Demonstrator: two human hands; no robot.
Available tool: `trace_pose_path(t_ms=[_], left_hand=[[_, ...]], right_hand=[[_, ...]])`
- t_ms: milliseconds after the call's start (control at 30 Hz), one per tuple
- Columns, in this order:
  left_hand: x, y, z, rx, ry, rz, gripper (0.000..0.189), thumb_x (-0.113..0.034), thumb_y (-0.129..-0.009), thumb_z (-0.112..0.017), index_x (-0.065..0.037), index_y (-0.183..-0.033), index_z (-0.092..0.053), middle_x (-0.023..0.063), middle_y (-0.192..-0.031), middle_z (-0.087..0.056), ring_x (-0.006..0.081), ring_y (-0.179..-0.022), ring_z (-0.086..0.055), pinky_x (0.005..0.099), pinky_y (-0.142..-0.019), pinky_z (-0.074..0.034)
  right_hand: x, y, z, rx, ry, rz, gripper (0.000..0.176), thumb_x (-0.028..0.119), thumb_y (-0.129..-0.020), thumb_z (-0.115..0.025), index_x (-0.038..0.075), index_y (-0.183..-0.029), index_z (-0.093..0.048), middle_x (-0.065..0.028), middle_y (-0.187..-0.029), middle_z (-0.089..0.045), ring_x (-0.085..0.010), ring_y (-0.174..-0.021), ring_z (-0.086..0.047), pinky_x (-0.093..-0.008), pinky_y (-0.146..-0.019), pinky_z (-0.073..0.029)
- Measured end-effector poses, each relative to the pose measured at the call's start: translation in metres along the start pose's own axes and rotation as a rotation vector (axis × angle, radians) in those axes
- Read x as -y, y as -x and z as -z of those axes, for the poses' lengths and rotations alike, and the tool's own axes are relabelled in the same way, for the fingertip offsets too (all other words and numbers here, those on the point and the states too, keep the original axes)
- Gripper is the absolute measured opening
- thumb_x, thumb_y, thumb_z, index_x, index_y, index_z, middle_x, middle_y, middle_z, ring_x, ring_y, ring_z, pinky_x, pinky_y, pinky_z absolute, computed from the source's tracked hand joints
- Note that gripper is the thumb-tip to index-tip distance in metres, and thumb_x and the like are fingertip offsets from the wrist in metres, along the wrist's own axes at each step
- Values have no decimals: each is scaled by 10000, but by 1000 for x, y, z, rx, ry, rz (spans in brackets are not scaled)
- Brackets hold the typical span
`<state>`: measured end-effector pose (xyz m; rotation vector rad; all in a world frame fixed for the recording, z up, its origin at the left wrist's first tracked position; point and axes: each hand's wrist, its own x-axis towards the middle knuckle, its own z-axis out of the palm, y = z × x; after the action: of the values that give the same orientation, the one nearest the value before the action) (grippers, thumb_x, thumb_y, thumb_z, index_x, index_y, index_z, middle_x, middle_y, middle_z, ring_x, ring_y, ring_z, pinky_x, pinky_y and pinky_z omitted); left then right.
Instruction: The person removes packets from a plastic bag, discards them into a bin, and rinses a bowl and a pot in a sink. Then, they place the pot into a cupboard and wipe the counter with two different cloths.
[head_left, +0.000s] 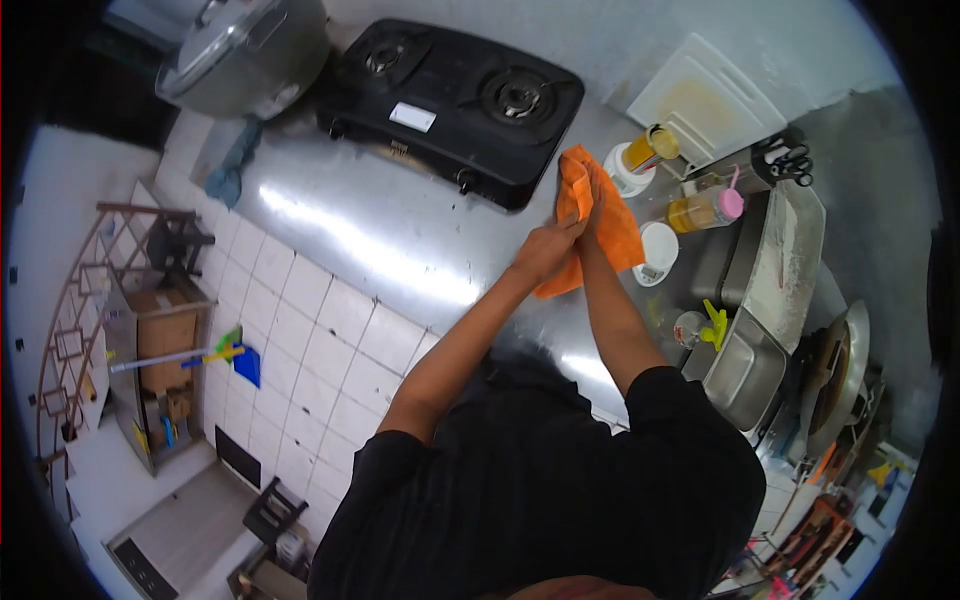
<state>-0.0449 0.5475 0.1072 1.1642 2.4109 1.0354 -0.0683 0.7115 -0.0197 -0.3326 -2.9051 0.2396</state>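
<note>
Where 2 hands (pixel 543 251) meet, orange cloth (pixel 622 234) touches both.

The left hand's (pixel 546 250) fingertips disappear into the folds of the cloth (pixel 622 232), and the exact hold of the right hand's (pixel 592 208) fingers is too small to tell. The cloth hides the tabletop (pixel 370 222) beneath it; the shirt (pixel 560 470) covers part of the near edge. At the far left corner, the pot (pixel 262 62) is cut off by the picture's top edge. Print on the stove's (pixel 450 105) label (pixel 412 117) is unreadable. Toward the right edge, the jar (pixel 648 148) covers part of a scale (pixel 626 184).
</note>
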Motion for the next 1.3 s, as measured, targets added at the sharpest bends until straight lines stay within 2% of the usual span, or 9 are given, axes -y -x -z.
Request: trace_pose_path(t_ms=[367,533,600,767,833,967,1100,1233,1300], left_hand=[[24,268,71,-240,156,310,674,60,-737,-573,-86,-1384,-449,173,-1351,-503,339,-1063,-596,366,-848,-506],[-24,351,152,-307,119,718,716,97,-667,-517,-74,-1362,-493,161,-1310,-551,241,-1083,-614,278,-869,-491],[-33,356,165,-456,12,546,713,95,-642,-491,-63,-1337,-526,117,-1048,-619,210,-796,-601,238,-707,-471],[-63,317,162,-239,179,403,635,54,-643,-556,-26,-1272,-552,126,-815,-522,263,-723,-531,287,-715,-451],[-74,295,150,-112,264,291,670,22,-657,-572,-80,-1319,-528,162,-1042,-605,307,-908,-614,329,-814,-489],[-97,275,135,24,557,98,715,10,-694,-564,-143,-1386,-473,118,-1301,-552,302,-1043,-603,309,-857,-479],[-93,248,135,90,774,-150,765,16,-717,-536,-156,-1447,-385,142,-1397,-472,263,-1059,-607,287,-879,-465],[-17,225,92,70,856,43,729,43,-732,-519,-117,-1434,-403,128,-1444,-425,222,-1280,-457,291,-970,-400],[32,211,70,-8,840,77,735,61,-740,-509,-132,-1439,-394,126,-1471,-394,205,-1319,-411,290,-992,-383]], right_hand=[[185,152,-11,120,-304,345,517,160,-850,-540,232,-1358,-480,-156,-1495,-317,-330,-1415,-233,-550,-1114,-178],[318,186,7,568,-1188,411,413,129,-973,-416,198,-1377,-463,-134,-1473,-368,-276,-1396,-294,-443,-1139,-203],[344,180,22,776,-1664,243,385,147,-1014,-367,106,-1390,-438,-93,-1446,-411,-208,-1372,-326,-322,-1143,-220],[316,177,50,662,-2078,136,459,327,-1030,-366,12,-1359,-426,-88,-1349,-483,-166,-1245,-450,-306,-1070,-334],[261,205,25,425,-1915,264,377,315,-1018,-414,33,-1255,-490,-55,-1241,-535,-132,-1126,-522,-287,-961,-433],[149,230,106,303,-1138,-179,405,346,-987,-480,31,-1241,-491,-75,-1152,-588,-186,-1059,-581,-328,-929,-466],[103,244,178,-48,-1348,-273,667,472,-971,-445,-2,-1418,-304,-195,-1414,-408,-308,-1285,-445,-404,-1027,-389],[111,212,158,-23,-924,-225,715,455,-972,-442,17,-1477,-188,-238,-1496,-267,-362,-1367,-319,-481,-1083,-295],[104,205,82,215,-208,-292,748,473,-962,-435,38,-1494,-141,-271,-1522,-164,-472,-1394,-164,-560,-1110,-171]])
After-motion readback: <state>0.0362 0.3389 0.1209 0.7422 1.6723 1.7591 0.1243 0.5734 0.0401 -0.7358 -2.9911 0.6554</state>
